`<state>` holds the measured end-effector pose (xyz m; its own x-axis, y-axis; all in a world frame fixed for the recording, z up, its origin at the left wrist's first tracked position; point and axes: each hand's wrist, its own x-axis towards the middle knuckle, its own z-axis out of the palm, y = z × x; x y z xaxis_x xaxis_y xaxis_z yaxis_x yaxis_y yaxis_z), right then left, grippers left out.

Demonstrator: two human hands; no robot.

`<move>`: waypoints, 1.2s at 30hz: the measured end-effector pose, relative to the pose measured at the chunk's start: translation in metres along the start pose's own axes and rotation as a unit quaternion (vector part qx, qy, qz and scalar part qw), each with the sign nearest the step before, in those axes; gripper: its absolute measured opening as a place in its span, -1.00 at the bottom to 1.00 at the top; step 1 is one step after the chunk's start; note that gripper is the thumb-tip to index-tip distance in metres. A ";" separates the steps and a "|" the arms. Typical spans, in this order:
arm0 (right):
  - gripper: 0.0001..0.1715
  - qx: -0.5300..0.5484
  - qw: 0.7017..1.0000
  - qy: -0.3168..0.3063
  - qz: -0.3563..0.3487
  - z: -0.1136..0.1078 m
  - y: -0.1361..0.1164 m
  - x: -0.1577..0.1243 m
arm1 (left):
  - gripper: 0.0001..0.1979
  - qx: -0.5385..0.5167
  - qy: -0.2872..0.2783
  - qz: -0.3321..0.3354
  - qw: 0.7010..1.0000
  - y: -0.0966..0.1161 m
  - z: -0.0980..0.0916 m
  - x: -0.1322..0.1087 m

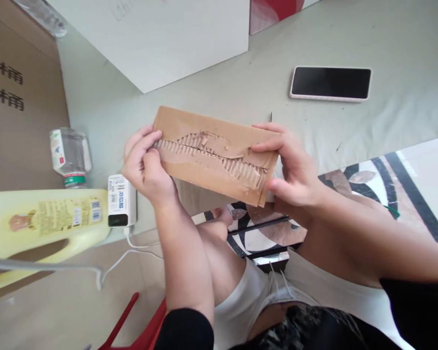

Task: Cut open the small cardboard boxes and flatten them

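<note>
I hold a brown strip of corrugated cardboard (204, 170) in front of me, its top layer torn along the middle so the ribbed core shows. My left hand (144, 163) pinches its left end, thumb on the torn ridge. My right hand (292, 167) grips the right end, fingers on top and thumb at the lower corner. The strip hovers over a pale green cloth-covered table (387, 39) and my bare knees.
A black phone (330, 83) in a pink case lies on the cloth at the right. A white box (160, 34) stands behind the cardboard. At left are a clear bottle (70, 156), a white power bank (121, 200) with cable, a yellow jug (40, 228) and a brown carton (18, 97).
</note>
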<state>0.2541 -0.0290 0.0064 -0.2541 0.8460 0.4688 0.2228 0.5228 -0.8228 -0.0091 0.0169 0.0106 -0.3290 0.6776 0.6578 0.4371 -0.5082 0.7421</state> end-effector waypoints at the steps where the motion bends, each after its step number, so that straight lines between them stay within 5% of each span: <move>1: -0.40 -0.005 1.000 0.003 0.006 0.001 -0.002 0.000 | -0.63 -0.002 0.001 0.000 1.000 0.000 0.000 0.000; 11: -0.92 0.026 0.990 0.066 0.123 0.015 -0.025 -0.004 | -0.63 -0.004 -0.002 0.003 1.000 0.001 0.003 -0.001; 17: -0.62 -0.083 0.996 0.012 0.014 0.011 -0.029 -0.001 | -0.62 -0.006 -0.014 0.005 1.000 0.001 0.002 -0.001; 30: -0.70 -0.114 0.992 0.018 -0.047 0.012 -0.017 -0.006 | -0.58 0.014 -0.031 0.013 0.999 -0.002 0.000 -0.002; 33: -0.71 -0.108 0.993 0.032 -0.033 0.011 -0.013 -0.008 | -0.59 0.026 -0.029 0.010 0.999 -0.003 0.000 -0.002; 36: -0.50 -0.077 0.995 0.062 0.024 0.010 -0.006 -0.011 | -0.61 0.019 -0.008 -0.021 1.000 -0.003 0.000 -0.001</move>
<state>0.2462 -0.0426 0.0033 -0.1229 0.8722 0.4734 0.3762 0.4824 -0.7911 -0.0103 0.0180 0.0078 -0.3349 0.7068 0.6231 0.4541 -0.4584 0.7640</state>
